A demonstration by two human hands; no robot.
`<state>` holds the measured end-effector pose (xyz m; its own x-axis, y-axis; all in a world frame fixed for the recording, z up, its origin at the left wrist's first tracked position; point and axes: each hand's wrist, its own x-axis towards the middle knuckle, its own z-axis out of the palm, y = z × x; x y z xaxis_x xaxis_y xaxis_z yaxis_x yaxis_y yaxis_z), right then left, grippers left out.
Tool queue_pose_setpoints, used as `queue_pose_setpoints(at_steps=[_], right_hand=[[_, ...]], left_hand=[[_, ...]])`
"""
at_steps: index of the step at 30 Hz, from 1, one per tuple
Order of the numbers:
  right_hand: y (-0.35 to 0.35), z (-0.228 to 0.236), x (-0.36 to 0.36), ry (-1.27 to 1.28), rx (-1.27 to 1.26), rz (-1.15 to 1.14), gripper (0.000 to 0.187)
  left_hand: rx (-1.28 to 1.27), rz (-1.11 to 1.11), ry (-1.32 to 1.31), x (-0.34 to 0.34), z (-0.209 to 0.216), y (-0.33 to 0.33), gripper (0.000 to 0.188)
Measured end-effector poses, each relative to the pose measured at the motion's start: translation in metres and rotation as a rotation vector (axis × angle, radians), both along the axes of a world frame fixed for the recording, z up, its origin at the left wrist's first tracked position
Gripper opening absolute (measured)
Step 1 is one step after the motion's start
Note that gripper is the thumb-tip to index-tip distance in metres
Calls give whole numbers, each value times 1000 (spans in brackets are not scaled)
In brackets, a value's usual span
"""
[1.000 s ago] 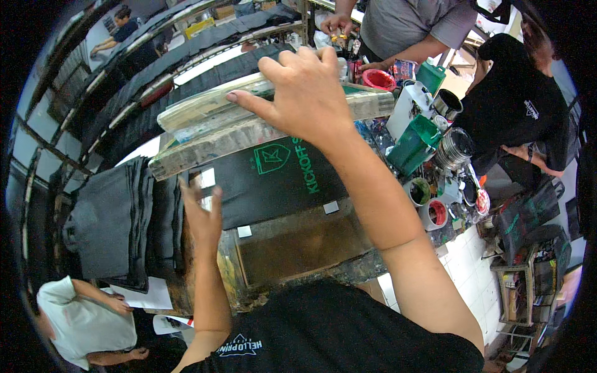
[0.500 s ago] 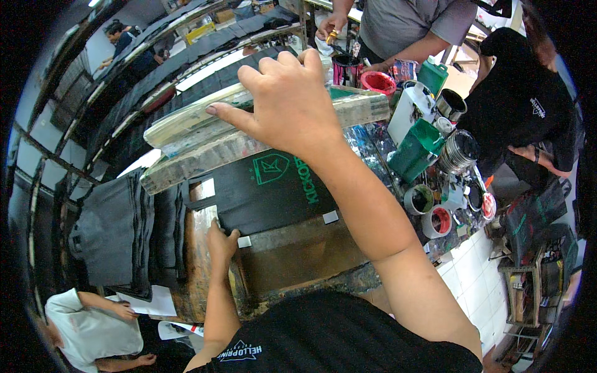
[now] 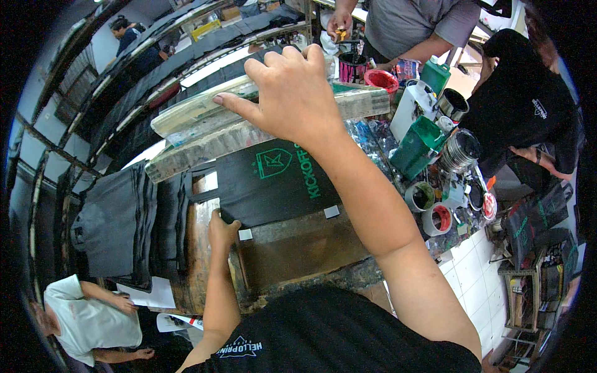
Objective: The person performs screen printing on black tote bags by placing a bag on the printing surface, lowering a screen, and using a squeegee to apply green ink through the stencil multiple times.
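Observation:
My right hand [image 3: 295, 99] is closed over a pale, long squeegee [image 3: 186, 118] that lies along a tilted, ink-stained wooden screen frame [image 3: 205, 147]. Its thumb stretches along the squeegee, and its fingers curl over the far side, where their tips are hidden. Under the raised frame lies a black fabric bag [image 3: 255, 202] with a green shield print and green lettering. My left hand [image 3: 222, 232] rests at the board's left edge beside the bag's strap, thumb and fingers apart, with nothing visible in it. Small white tabs [image 3: 245, 234] sit along the bag's near edge.
Stacked black bags [image 3: 118, 230] hang over the table's left side. At right stand ink pots [image 3: 437, 219], a green container [image 3: 416, 149] and a red-rimmed tub [image 3: 380, 79]. Co-workers stand at the far side, right and lower left. Racks [image 3: 242, 34] hold black bags.
The view has shifted slightly, and more of the green lettering shows below the frame. My right hand keeps its grip; my left hand stays by the strap.

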<state>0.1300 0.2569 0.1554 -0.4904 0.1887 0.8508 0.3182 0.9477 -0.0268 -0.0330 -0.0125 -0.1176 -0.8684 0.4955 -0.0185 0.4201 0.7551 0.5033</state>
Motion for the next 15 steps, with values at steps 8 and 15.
queue_pose_setpoints(at_steps=[8,15], right_hand=[[-2,1,1,-17,-5,5,62],[-4,3,3,-11,6,4,59]], left_hand=[[304,13,-27,-4,-19,-5,79],[345,19,-196,-1,-9,-16,76]])
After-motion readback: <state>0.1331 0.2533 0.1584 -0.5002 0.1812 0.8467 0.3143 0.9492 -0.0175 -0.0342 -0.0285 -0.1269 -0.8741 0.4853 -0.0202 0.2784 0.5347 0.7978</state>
